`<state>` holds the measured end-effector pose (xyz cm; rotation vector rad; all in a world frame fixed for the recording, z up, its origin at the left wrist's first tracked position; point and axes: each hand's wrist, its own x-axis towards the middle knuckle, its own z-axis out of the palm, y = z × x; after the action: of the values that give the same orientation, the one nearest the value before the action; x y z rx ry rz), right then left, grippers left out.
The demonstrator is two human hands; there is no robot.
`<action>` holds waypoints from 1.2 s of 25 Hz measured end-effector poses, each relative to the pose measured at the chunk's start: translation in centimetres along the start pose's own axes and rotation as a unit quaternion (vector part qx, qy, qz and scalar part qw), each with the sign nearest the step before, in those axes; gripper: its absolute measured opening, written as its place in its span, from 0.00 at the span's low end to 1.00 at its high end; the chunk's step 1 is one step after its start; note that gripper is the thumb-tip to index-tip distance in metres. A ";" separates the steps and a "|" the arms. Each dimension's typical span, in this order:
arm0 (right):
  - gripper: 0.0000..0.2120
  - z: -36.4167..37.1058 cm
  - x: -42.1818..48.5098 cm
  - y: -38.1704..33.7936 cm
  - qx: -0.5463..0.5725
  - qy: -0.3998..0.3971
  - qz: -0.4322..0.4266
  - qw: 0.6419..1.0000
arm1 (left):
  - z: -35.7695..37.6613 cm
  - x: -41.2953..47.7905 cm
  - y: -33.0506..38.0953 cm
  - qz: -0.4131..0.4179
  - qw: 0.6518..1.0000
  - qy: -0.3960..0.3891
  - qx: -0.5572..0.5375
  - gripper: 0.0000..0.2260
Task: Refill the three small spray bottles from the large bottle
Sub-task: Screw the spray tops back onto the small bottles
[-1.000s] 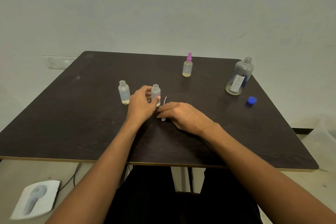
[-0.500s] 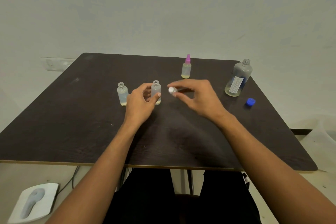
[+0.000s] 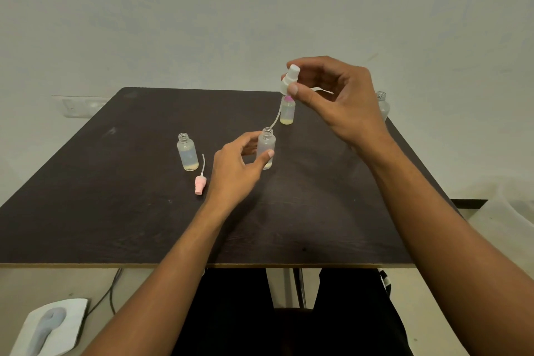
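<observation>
Head view: gripping clear uncapped bottle (image 3: 266, 147) steady, left hand (image 3: 234, 166); pinching white spray pump (image 3: 290, 79) above, right hand (image 3: 342, 101), lining up insertion.

One head-worn wide-angle view, forward and down onto the dark table (image 3: 86, 196), close above its near edge.

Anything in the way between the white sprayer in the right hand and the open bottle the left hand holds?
Nothing visible. The white plastic spray pump pinched by the right hand hangs above the open clear small bottle that the left hand holds, its tube tip near the neck. The pink-capped bottle stands farther back.
</observation>
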<state>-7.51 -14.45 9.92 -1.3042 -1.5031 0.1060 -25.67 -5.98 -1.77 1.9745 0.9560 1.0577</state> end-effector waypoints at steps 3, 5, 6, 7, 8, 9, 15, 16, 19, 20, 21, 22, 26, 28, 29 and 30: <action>0.16 0.0 0.0 0.4 -0.001 -0.017 0.012 1.000 | 0.2 -0.2 0.5 0.005 1.000 -0.007 -0.006 0.18; 0.16 0.3 -0.2 0.7 -0.003 -0.037 0.019 0.999 | 0.2 -0.3 0.8 0.011 1.000 -0.012 -0.013 0.19; 0.16 0.5 -0.4 0.9 -0.005 -0.051 0.024 0.998 | 0.3 -0.4 0.9 0.014 1.000 -0.014 -0.019 0.19; 0.16 0.7 -0.6 1.2 -0.009 -0.067 0.030 0.997 | 0.3 -0.4 1.0 0.017 0.999 -0.015 -0.025 0.19; 0.16 0.9 -0.8 1.4 -0.015 -0.083 0.035 0.996 | 0.3 -0.5 1.0 0.021 0.999 -0.014 -0.029 0.19; 0.16 1.1 -1.0 1.6 -0.023 -0.097 0.040 0.994 | 0.3 -0.6 1.1 0.025 0.999 -0.013 -0.032 0.19; 0.17 1.8 -1.9 2.5 -0.018 -0.123 0.066 0.990 | 0.2 -0.6 1.3 0.030 0.999 -0.005 -0.035 0.19; 0.17 1.8 -1.9 2.6 -0.018 -0.123 0.067 0.990 | 0.2 -0.6 1.3 0.028 0.999 -0.003 -0.035 0.19; 0.17 1.8 -1.9 2.8 -0.021 -0.125 0.072 0.989 | 0.2 -0.6 1.4 0.023 0.999 -0.002 -0.033 0.19; 0.17 1.9 -1.9 2.8 -0.022 -0.126 0.073 0.989 | 0.2 -0.6 1.4 0.023 0.999 -0.003 -0.032 0.20; 0.17 1.9 -2.0 2.8 -0.024 -0.127 0.074 0.989 | 0.2 -0.6 1.4 0.023 0.999 -0.004 -0.030 0.20; 0.16 2.0 -2.0 2.8 -0.028 -0.127 0.074 0.989 | 0.2 -0.6 1.4 0.022 0.999 -0.006 -0.027 0.20; 0.15 2.2 -2.2 2.9 -0.040 -0.100 0.066 0.992 | 0.2 -0.8 1.7 0.025 0.999 -0.003 -0.028 0.19; 0.14 2.5 -2.2 2.9 -0.052 -0.093 0.066 0.992 | 0.2 -0.8 1.9 0.027 0.999 -0.002 -0.029 0.19; 0.15 2.5 -2.1 2.9 -0.056 -0.094 0.069 0.992 | 0.3 -0.9 2.0 0.025 0.999 -0.002 -0.030 0.19; 0.15 2.5 -2.1 2.8 -0.053 -0.098 0.074 0.991 | 0.3 -0.9 2.1 0.023 0.999 -0.004 -0.030 0.19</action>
<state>-7.93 -13.53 5.69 -1.5254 -1.5928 0.2592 -25.16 -7.88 -0.53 1.9574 0.8696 1.0911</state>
